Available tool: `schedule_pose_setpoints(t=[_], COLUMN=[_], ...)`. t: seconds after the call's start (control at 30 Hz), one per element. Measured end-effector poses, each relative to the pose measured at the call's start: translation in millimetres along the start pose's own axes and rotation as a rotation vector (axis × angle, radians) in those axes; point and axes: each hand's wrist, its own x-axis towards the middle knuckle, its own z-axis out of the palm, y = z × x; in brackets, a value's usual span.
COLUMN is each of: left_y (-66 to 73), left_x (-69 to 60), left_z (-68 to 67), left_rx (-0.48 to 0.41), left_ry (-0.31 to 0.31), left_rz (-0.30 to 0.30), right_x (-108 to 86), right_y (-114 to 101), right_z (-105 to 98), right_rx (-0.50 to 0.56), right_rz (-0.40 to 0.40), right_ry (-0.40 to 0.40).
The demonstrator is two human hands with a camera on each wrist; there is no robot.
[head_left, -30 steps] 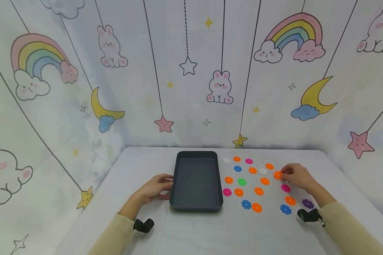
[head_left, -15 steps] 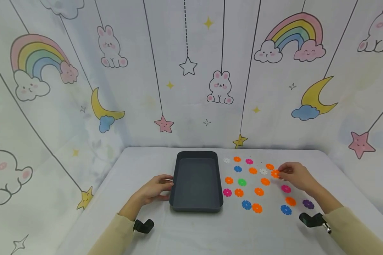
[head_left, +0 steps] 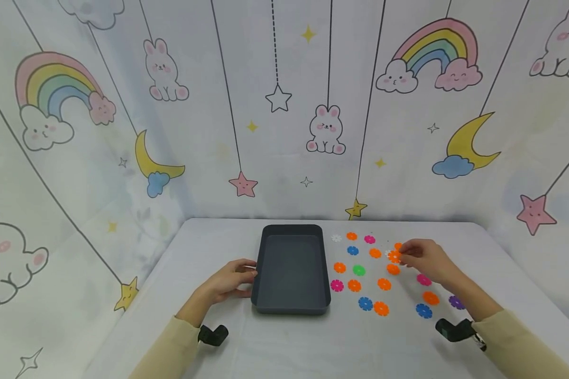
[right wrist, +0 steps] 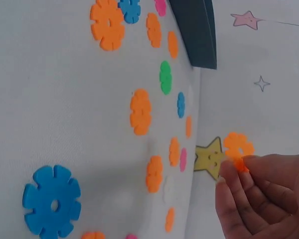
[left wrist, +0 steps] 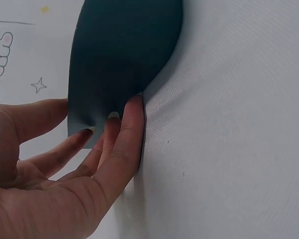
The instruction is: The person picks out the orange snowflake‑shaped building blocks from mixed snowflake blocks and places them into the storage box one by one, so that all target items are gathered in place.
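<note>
Hovering over the counter (head_left: 284,345), an orange flower-shaped piece (head_left: 394,257) was pinched between the thumb and fingers of the right hand (head_left: 425,258). Meanwhile the dark gray tray (head_left: 291,310) was just touched on its left outer wall by the left hand (head_left: 229,281), fingers pretty relaxed. Loads of other flower pieces (head_left: 381,308), mostly orange, were scattered right of the tray.
</note>
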Motion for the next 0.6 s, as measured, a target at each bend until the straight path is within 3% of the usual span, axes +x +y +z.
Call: schedule_pose_setpoints(t=[0.4, 0.6], left_y=[-2.9, -1.3], left_x=[3.4, 3.5], left_z=[-0.4, 0.1], left_rx=[-0.003, -0.006], left_ry=[0.007, 0.006], left_rz=[-0.01, -0.01], right_x=[1.4, 0.6], right_y=[-35, -59], right_z=[19, 31], right_rx=[0.031, 0.086], right_rz=[-0.011, -0.055], right_ry=[-0.037, -0.067])
